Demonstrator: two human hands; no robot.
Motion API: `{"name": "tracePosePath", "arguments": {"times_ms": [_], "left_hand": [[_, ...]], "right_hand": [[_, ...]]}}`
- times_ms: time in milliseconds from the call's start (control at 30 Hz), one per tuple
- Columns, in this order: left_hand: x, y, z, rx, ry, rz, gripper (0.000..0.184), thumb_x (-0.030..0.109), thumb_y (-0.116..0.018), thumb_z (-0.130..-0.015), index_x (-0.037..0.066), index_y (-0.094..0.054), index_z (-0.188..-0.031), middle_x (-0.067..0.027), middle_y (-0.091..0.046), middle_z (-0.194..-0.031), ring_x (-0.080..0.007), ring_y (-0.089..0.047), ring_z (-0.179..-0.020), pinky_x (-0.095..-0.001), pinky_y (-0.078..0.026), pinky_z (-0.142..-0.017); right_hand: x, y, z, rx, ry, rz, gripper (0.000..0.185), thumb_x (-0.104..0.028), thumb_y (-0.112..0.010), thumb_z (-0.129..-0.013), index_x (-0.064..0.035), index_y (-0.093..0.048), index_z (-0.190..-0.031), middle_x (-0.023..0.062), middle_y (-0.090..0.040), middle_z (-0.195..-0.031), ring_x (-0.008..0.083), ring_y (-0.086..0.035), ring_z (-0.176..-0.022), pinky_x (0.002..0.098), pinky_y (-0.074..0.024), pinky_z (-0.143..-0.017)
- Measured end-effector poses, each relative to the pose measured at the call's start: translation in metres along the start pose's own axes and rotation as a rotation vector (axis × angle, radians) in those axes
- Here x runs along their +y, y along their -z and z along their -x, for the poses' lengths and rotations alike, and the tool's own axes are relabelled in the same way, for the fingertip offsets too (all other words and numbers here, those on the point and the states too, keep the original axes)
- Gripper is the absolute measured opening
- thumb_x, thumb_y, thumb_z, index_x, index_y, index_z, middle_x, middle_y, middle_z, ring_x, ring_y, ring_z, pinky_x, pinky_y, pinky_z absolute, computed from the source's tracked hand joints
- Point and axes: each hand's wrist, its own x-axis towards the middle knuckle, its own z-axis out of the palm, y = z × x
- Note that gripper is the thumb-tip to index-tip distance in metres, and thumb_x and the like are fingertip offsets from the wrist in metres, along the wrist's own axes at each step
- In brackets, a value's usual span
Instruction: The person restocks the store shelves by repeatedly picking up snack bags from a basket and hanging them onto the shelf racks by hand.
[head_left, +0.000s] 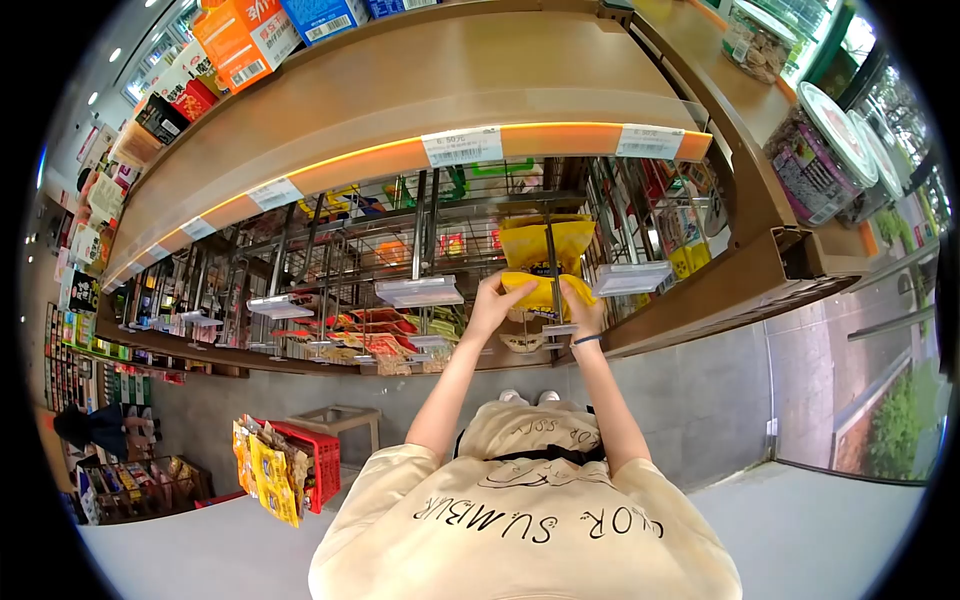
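Both hands are at a display hook (549, 240) on the shelf rack, holding the same yellow snack bag (540, 290). My left hand (490, 308) grips the bag's left side, fingers closed on it. On the right side my right hand (584, 312) pinches it, a dark band around the wrist. Another yellow bag (545, 238) hangs just behind on the same hook. A small clear price-tag holder (560, 329) sits at the hook's front end, between the hands. The bag's lower part is partly hidden by my fingers.
Other hooks with clear tag holders (418, 291) jut out to the left, above red snack packets (375, 335). An orange price strip (400, 150) edges the shelf above. Plastic jars (815, 160) stand at right. A red basket (322, 462) with yellow bags is behind, near a small stool (335, 418).
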Motion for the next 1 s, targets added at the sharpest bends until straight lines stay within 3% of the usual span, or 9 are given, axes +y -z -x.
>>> {"name": "tracePosePath", "arguments": {"times_ms": [233, 367, 733, 1000], "left_hand": [[0.001, 0.011, -0.018, -0.009, -0.012, -0.002, 0.024, 0.016, -0.058, -0.074, -0.002, -0.054, -0.09, -0.0045, -0.057, -0.084, -0.0087, -0.052, -0.076, -0.0208, -0.041, -0.067], [-0.002, 0.008, -0.026, 0.077, -0.037, 0.024, 0.024, 0.015, -0.058, -0.073, -0.001, -0.054, -0.09, -0.0045, -0.057, -0.082, -0.0082, -0.052, -0.074, -0.0204, -0.041, -0.065], [-0.005, 0.0, -0.034, 0.157, -0.065, 0.122, 0.024, 0.012, -0.058, -0.074, -0.003, -0.052, -0.092, -0.0052, -0.057, -0.082, -0.0083, -0.052, -0.073, -0.02, -0.041, -0.064], [-0.005, -0.004, -0.024, 0.19, -0.056, 0.097, 0.027, 0.013, -0.058, -0.073, -0.003, -0.051, -0.094, -0.0066, -0.057, -0.082, -0.0089, -0.053, -0.072, -0.0204, -0.041, -0.063]], "right_hand": [[0.001, -0.014, -0.024, 0.041, 0.112, -0.071, 0.025, -0.014, -0.063, -0.069, 0.0012, -0.055, -0.088, 0.0044, -0.056, -0.085, 0.0119, -0.052, -0.076, 0.0221, -0.0408, -0.068], [-0.027, -0.021, -0.024, -0.075, 0.015, 0.006, 0.026, -0.017, -0.062, -0.07, 0.0002, -0.057, -0.089, 0.0031, -0.056, -0.087, 0.0106, -0.051, -0.076, 0.0218, -0.0391, -0.068], [-0.037, -0.029, -0.041, -0.054, -0.143, -0.048, 0.035, -0.018, -0.064, -0.069, -0.0002, -0.052, -0.097, 0.004, -0.055, -0.092, 0.0117, -0.05, -0.083, 0.023, -0.038, -0.073], [-0.022, -0.028, -0.036, 0.126, 0.097, 0.087, 0.053, -0.027, -0.064, -0.068, 0.0015, -0.043, -0.108, 0.0071, -0.05, -0.101, 0.0161, -0.047, -0.09, 0.0264, -0.0356, -0.077]]}}
